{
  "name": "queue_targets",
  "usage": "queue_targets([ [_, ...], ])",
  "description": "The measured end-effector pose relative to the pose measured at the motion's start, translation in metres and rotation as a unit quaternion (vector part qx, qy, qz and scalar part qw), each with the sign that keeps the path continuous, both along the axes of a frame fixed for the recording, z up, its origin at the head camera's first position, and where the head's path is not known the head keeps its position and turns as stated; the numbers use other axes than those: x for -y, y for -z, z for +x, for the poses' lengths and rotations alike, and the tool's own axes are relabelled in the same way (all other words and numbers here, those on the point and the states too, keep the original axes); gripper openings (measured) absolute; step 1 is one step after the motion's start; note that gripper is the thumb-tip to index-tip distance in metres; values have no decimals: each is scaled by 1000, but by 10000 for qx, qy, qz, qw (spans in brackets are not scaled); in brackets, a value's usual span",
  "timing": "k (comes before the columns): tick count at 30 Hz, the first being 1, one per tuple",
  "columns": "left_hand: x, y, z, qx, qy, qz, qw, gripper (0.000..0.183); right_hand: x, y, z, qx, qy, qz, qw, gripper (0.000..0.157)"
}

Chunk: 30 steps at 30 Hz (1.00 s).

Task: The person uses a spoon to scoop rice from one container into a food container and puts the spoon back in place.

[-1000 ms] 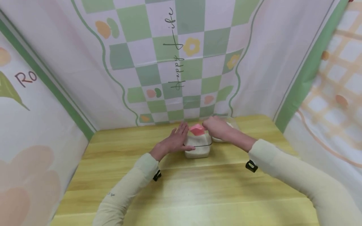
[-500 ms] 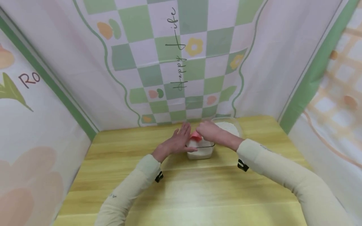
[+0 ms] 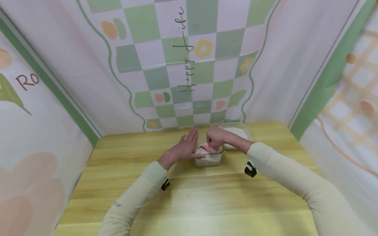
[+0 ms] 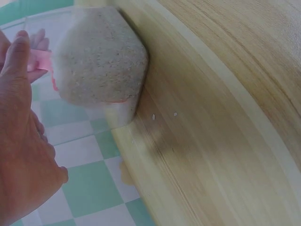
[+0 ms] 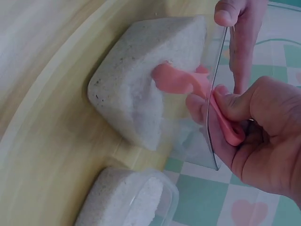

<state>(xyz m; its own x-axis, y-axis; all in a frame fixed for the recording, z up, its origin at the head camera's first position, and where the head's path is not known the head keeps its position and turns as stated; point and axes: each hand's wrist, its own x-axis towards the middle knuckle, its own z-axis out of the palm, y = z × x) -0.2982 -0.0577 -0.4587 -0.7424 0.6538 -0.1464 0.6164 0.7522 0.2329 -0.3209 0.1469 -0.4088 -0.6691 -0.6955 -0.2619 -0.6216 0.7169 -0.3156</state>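
A clear square container (image 3: 208, 162) of whitish grains, which look like rice, stands at the back of the wooden table. My left hand (image 3: 184, 146) lies along its left side with straight fingers, the thumb reaching across the near side at the rim. My right hand (image 3: 216, 137) grips the handle of a pink scoop (image 5: 176, 80) over the container's right part. In the right wrist view the scoop's bowl is sunk in the grains, which slope around it. The left wrist view shows the container wall with grains piled behind it and a bit of pink.
A second clear container (image 3: 233, 124), holding finer white contents, stands close behind on the right. A few loose grains (image 4: 154, 117) lie on the table (image 3: 189, 200). Patterned cloth (image 3: 200, 72) hangs right behind the table's back edge and along both sides.
My right hand has moved left and down with the scoop, from above the grains into them. The second container shows more now. My left hand has stayed at the container's side.
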Motion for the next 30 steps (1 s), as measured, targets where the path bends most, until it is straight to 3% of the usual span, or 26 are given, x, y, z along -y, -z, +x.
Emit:
queue_targets([
  [4,-1,-2,0,-59,9,17,10000,110,-3,-1,-1,258,296,-234,9990,36],
  [7,-2,-3,0,-97,76,61,9999,111,-7,-3,0,762,847,-512,9922,36],
  [12,-1,-4,1,-124,55,45,9999,112,-12,-5,4,1718,1762,-1154,9624,37],
  [15,0,-4,1,-109,21,16,9999,112,-16,-6,6,2042,2032,-1368,9478,37],
  [18,1,-4,2,-79,43,13,10000,112,-22,-6,8,2284,2232,-1559,9347,34],
  [30,1,-3,4,-12,58,45,10000,110,-48,2,11,2788,2366,-2275,9025,26],
])
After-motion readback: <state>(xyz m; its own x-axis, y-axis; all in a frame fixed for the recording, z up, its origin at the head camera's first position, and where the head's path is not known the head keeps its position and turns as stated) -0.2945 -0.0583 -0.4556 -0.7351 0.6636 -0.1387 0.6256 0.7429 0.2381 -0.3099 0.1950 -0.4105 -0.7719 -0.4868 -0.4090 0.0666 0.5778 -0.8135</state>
